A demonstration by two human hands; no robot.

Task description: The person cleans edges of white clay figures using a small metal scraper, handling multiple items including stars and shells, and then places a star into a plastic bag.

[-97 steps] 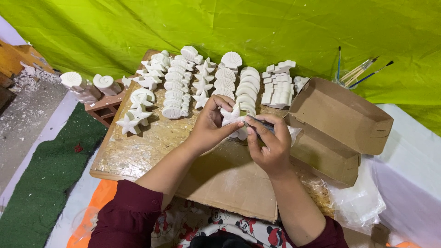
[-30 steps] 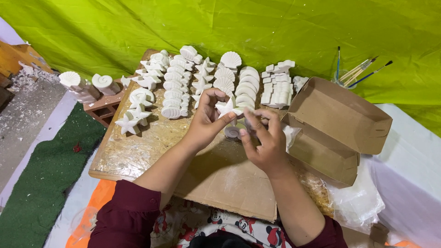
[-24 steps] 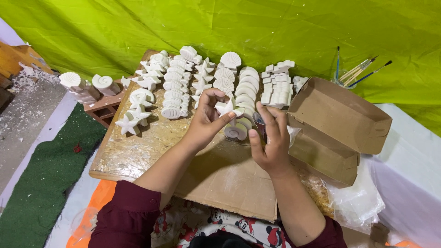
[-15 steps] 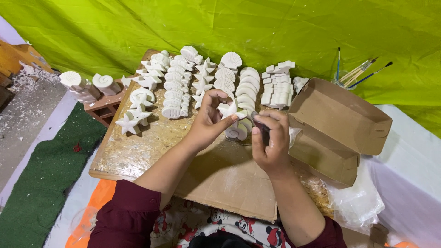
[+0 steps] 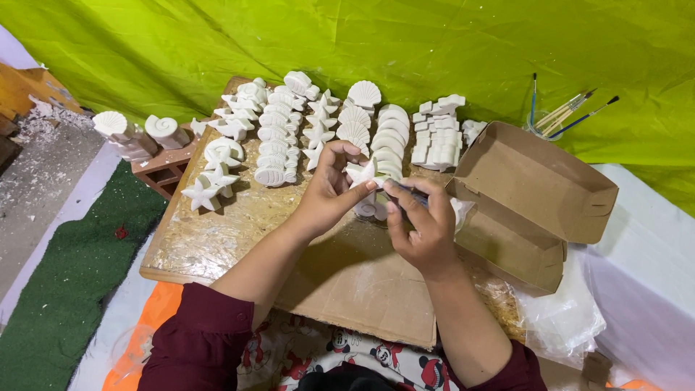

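i see my left hand (image 5: pixel 329 192) raised over the wooden board (image 5: pixel 217 232), fingers pinched on a small white plaster star (image 5: pixel 360 172), held by its points so the face tilts toward me; my right hand (image 5: pixel 423 224) sits just beside it, closed narrow round a thin blue-handled tool (image 5: pixel 409 194), its tip at the star's edge, which reads to me as trimming or cleaning work; the grip is pen-like, i judge for fine control; both hands hover above the brown cardboard sheet (image 5: pixel 362 282), likely there to catch crumbs; beyond them stand rows of white plaster pieces (image 5: pixel 289 123), stars, shells and blocks, stacked on edge by kind, probably to save room and keep them sorted; two loose stars (image 5: pixel 206 188) lie at the left of the board; an open cardboard box (image 5: pixel 536 181) waits close at my right, within easy reach; a cup of paintbrushes (image 5: pixel 557 119) stands farther back against the green cloth (image 5: pixel 434 43); a shell and a spiral piece (image 5: pixel 137 130) rest on a low stand off the board's left corner.
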